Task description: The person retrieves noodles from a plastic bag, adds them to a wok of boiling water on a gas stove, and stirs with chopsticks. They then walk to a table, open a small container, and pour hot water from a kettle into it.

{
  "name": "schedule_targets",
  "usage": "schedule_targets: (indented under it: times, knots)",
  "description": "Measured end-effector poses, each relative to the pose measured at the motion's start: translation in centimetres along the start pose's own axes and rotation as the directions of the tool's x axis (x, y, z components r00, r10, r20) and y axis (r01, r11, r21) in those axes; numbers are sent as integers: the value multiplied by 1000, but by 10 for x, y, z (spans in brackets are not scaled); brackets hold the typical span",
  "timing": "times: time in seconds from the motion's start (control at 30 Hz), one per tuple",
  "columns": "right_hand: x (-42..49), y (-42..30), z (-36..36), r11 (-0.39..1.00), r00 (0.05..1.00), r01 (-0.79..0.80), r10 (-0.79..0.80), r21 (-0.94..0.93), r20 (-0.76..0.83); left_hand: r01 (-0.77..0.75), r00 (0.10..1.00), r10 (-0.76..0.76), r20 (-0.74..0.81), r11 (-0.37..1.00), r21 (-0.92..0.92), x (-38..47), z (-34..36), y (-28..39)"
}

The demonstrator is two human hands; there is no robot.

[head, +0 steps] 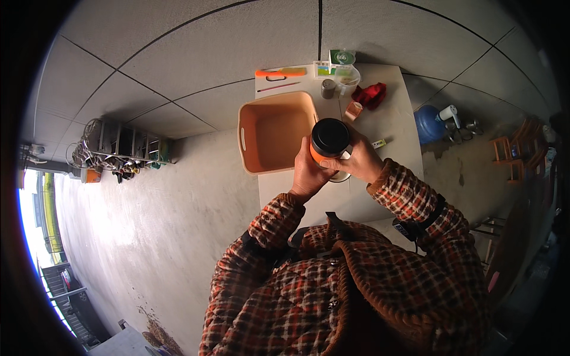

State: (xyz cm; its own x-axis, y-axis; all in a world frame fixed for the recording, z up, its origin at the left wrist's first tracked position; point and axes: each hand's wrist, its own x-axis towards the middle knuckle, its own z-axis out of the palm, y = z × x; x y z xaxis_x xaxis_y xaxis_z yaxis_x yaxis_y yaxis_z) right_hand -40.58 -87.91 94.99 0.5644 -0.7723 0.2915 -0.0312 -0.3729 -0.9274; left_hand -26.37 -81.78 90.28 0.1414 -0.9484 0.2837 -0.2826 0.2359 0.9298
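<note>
Both hands grip an orange container (319, 156) with a round black lid (330, 136), held above the white table (307, 196). My left hand (306, 173) wraps its near left side. My right hand (361, 156) holds it from the right, thumb across the front. The lid sits on top, seen from above. Below the hands, a pale round vessel (341, 178) shows only part of its rim; the rest is hidden. A peach plastic basin (271, 133) with side handle slots stands just left of the container. Beyond my right hand lies a small yellow-green labelled item (379, 143).
Toward the wall are an orange comb-like item (280, 72), a pencil (278, 87), a grey shaker tin (328, 89), a clear plastic jug (348, 76), a green-and-white box (341, 58), a red cloth (372, 95) and a small pink box (354, 110). A blue water bottle (429, 124) stands right of the table.
</note>
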Motion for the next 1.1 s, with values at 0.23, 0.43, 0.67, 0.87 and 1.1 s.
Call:
schedule_targets:
  times: [0.23, 0.43, 0.67, 0.87, 1.1]
  knots:
    - [-26, -36, 0, 776, 975, 170, -220, -607, -9, -64, 990, 96, -107, 960, 271, -33, 1, -3]
    - [-43, -47, 11, 736, 945, 183, -315, -652, -91, -35, 999, 34, 10, 982, 186, -54, 1, 15]
    - [-61, -69, -10, 740, 924, 380, -326, -555, 199, 161, 878, -45, 477, 966, -204, -68, -16, 40]
    - [-85, -82, -15, 785, 894, 445, -368, -430, 255, 218, 834, -49, 549, 944, -247, -82, -22, 51]
    - [-91, -67, 6, 785, 976, 171, -219, -596, -8, -62, 996, 38, 87, 954, 295, -92, 3, 49]
